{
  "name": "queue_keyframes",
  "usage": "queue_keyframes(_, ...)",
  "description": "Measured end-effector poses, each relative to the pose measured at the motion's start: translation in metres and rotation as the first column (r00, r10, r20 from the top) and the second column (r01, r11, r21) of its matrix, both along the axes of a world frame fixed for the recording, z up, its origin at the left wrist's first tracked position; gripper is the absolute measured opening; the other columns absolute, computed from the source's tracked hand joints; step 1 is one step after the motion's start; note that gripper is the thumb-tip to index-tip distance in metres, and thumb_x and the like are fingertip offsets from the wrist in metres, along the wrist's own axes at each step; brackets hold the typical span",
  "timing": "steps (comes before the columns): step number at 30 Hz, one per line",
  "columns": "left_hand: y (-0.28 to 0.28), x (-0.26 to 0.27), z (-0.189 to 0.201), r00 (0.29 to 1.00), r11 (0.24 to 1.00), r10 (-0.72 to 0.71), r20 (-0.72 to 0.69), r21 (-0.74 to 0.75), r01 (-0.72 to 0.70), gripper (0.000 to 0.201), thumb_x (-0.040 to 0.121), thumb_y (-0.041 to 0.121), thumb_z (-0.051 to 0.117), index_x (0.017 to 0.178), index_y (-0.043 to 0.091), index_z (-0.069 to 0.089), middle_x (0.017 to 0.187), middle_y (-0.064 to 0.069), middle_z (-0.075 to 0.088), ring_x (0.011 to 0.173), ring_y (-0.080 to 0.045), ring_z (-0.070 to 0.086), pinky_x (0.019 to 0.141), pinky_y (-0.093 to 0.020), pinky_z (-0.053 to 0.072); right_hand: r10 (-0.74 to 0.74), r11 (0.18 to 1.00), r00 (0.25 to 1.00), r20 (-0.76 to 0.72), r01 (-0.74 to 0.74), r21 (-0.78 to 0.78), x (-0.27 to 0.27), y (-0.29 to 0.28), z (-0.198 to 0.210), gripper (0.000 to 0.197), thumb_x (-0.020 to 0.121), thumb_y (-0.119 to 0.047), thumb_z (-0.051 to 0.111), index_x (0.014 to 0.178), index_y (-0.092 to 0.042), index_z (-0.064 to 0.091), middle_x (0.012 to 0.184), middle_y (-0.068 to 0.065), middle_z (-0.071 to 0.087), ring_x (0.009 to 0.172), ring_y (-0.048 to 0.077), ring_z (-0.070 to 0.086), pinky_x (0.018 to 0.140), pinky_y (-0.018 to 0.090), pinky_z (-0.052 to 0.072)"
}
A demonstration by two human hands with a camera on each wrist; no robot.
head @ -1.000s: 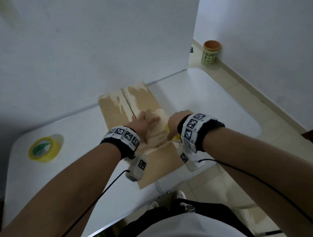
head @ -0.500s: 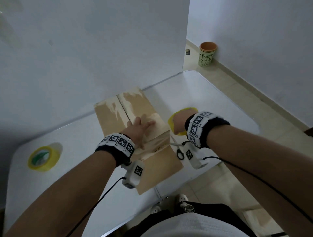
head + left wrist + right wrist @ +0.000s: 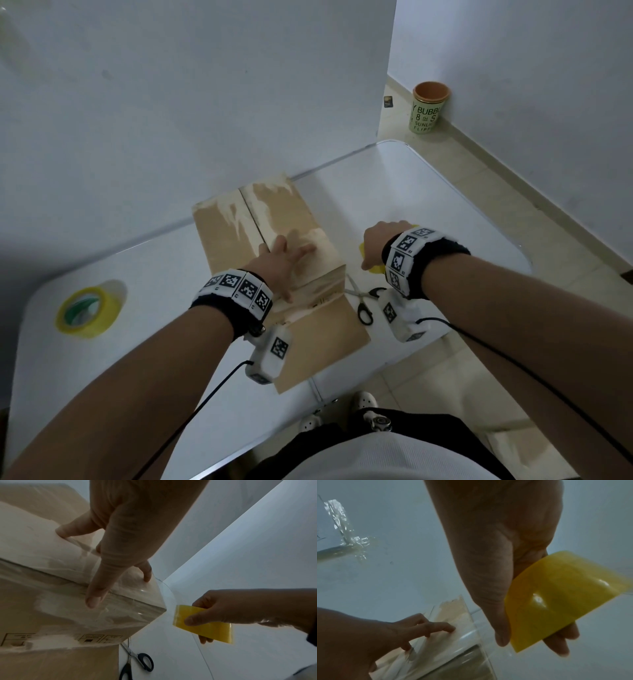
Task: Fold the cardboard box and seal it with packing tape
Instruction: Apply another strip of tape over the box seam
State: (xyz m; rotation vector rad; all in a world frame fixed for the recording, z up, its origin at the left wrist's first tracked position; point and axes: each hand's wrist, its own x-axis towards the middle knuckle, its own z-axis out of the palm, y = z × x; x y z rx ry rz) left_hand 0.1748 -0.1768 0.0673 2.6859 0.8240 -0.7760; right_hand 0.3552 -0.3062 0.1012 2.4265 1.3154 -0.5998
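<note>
Fingers (image 3: 92,599) of your left hand (image 3: 281,262) lay spread on the light, stiff cardboard box (image 3: 274,219); your right hand (image 3: 240,609) clamped the tape roll (image 3: 204,623), whose clingy film looked best held taut.

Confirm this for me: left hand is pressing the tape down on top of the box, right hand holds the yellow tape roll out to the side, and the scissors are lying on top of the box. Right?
Not quite. The scissors lie on the table beside the box, not on top, as the head view shows. The rest holds: left hand presses the tape down on the box, and right hand holds the yellow tape roll.
</note>
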Motion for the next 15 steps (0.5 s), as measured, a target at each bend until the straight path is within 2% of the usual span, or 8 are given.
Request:
queue_keyframes(2,0.0,0.0,0.0,1.0,1.0,0.004,-0.001,-0.002,-0.004,0.118,0.064,0.02,0.087,0.144,0.053,0.007,0.137,-0.006,0.02,0.123,-0.035,0.031,0.097,-0.051,0.047,0.034,0.999,0.999,0.01,-0.034,-0.016,0.002,0.006,-0.012,0.028,0.082,-0.04,0.064,0.092,-0.014,0.068,0.089,0.0,0.068,0.078,0.025,0.063,0.072,0.035,0.041)
queue_keyframes(4,0.0,0.001,0.0,1.0,1.0,0.004,-0.003,-0.002,-0.004,0.118,0.064,0.02,0.087,0.143,0.054,0.006,0.138,-0.006,0.019,0.123,-0.035,0.031,0.097,-0.051,0.046,0.053,0.999,0.997,0.059,-0.052,-0.016,0.0,0.012,-0.013,0.026,0.084,-0.041,0.061,0.079,-0.015,0.066,0.074,-0.002,0.063,0.071,0.022,0.062,0.073,0.034,0.041)
queue_keyframes(5,0.0,0.001,0.0,1.0,1.0,0.001,-0.003,-0.001,-0.001,0.118,0.065,0.02,0.087,0.143,0.054,0.006,0.138,-0.007,0.019,0.123,-0.035,0.031,0.097,-0.051,0.046,0.069,0.998,0.993,0.094,-0.069,-0.004,0.001,0.014,-0.014,0.027,0.085,-0.039,0.06,0.07,-0.017,0.061,0.07,-0.003,0.061,0.068,0.02,0.061,0.073,0.033,0.041)
queue_keyframes(7,-0.001,0.0,0.0,1.0,1.0,0.002,0.003,-0.003,-0.002,0.118,0.064,0.02,0.088,0.144,0.053,0.006,0.137,-0.007,0.019,0.122,-0.035,0.031,0.097,-0.05,0.046,0.116,0.993,0.981,0.154,-0.119,0.009,0.0,0.016,-0.018,0.036,0.087,-0.035,0.059,0.056,-0.02,0.049,0.057,-0.004,0.051,0.055,0.017,0.051,0.064,0.028,0.039)
queue_keyframes(9,-0.001,-0.001,-0.001,1.0,1.0,0.008,0.011,-0.003,-0.008,0.118,0.064,0.019,0.088,0.145,0.052,0.007,0.137,-0.006,0.02,0.123,-0.035,0.031,0.098,-0.05,0.046,0.139,0.99,0.973,0.182,-0.14,-0.01,0.001,0.017,-0.021,0.037,0.086,-0.033,0.058,0.053,-0.02,0.047,0.054,-0.005,0.047,0.05,0.015,0.047,0.061,0.026,0.037)
queue_keyframes(12,-0.001,-0.001,-0.002,1.0,1.0,0.015,0.025,0.0,-0.015,0.118,0.064,0.018,0.087,0.145,0.052,0.008,0.139,-0.006,0.019,0.124,-0.035,0.031,0.099,-0.049,0.045,0.157,0.988,0.971,0.18,-0.154,-0.031,0.003,0.018,-0.024,0.037,0.086,-0.037,0.059,0.055,-0.019,0.049,0.057,-0.005,0.049,0.054,0.016,0.05,0.065,0.027,0.039)
queue_keyframes(15,-0.001,-0.001,-0.004,0.999,1.0,0.011,0.034,0.003,-0.011,0.119,0.064,0.017,0.087,0.144,0.052,0.008,0.14,-0.006,0.019,0.124,-0.035,0.031,0.099,-0.048,0.045,0.175,0.985,0.97,0.171,-0.172,-0.033,0.005,0.024,-0.029,0.04,0.087,-0.039,0.059,0.054,-0.019,0.045,0.055,-0.005,0.044,0.049,0.014,0.042,0.063,0.027,0.038)
